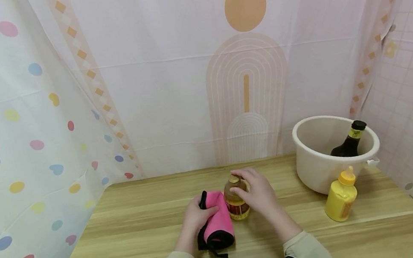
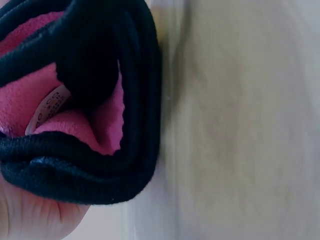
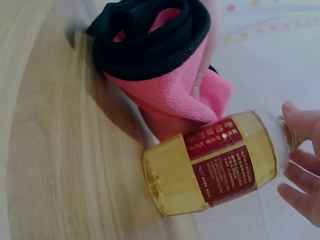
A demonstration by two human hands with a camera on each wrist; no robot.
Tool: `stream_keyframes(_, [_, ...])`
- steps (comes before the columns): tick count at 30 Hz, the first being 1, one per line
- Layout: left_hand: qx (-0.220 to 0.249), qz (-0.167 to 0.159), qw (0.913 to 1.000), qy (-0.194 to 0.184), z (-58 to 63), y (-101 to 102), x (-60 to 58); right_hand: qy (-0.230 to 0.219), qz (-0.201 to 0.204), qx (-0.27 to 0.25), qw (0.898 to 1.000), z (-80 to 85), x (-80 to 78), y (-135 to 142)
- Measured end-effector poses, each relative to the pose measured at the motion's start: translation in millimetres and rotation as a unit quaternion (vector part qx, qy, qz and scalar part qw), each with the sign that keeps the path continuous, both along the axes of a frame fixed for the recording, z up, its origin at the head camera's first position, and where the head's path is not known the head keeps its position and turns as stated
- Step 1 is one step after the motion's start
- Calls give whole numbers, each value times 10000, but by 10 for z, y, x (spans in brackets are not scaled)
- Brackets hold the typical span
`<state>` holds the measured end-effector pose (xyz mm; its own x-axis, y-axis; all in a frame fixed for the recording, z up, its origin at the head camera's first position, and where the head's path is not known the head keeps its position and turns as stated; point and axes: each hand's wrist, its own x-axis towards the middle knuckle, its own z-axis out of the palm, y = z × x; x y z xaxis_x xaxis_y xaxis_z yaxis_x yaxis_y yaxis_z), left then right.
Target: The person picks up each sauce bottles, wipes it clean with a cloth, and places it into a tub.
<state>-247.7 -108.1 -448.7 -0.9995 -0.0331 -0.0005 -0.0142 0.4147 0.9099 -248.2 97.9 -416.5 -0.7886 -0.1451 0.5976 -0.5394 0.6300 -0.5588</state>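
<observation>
My left hand (image 1: 198,216) holds a rolled pink cloth (image 1: 219,220) with black edging, its thumb across the top. A black strap trails from the roll's near end. In the left wrist view, the roll's open end (image 2: 107,120) shows pink fleece and a white tag. Just right of the cloth is a bottle of yellow oil (image 1: 238,209) with a red label and a gold cap. My right hand (image 1: 259,191) grips it around the neck with thumb and fingers. In the right wrist view the bottle (image 3: 220,165) is close beside the cloth; whether its base touches the table cannot be told.
A white bucket (image 1: 314,171) stands at the back right, with a dark bottle (image 1: 349,143) leaning inside. In front of it is a yellow squeeze bottle (image 1: 341,200). Patterned curtains (image 1: 170,86) hang behind and beside the wooden table (image 1: 137,228).
</observation>
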Motion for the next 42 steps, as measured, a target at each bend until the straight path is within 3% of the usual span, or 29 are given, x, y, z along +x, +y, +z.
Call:
stream_keyframes(7, [72, 43, 9999, 71, 16, -19, 13, 464, -737, 604, 9944, 35, 31, -77])
stream_keyframes(16, [298, 174, 9994, 63, 95, -44, 32, 615, -767, 703, 9927, 67, 38, -91])
stream_keyframes(22, [478, 206, 9983, 248, 190, -69, 49, 393, -545, 653, 9956, 86, 24, -43])
stream_keyframes(32, [938, 141, 9949, 349, 378, -26, 60, -58, 232, 133, 9996, 74, -35, 71])
stream_keyframes(42, [1030, 106, 9929, 580, 516, 144, 33, -54, 560, -7, 9984, 41, -50, 107])
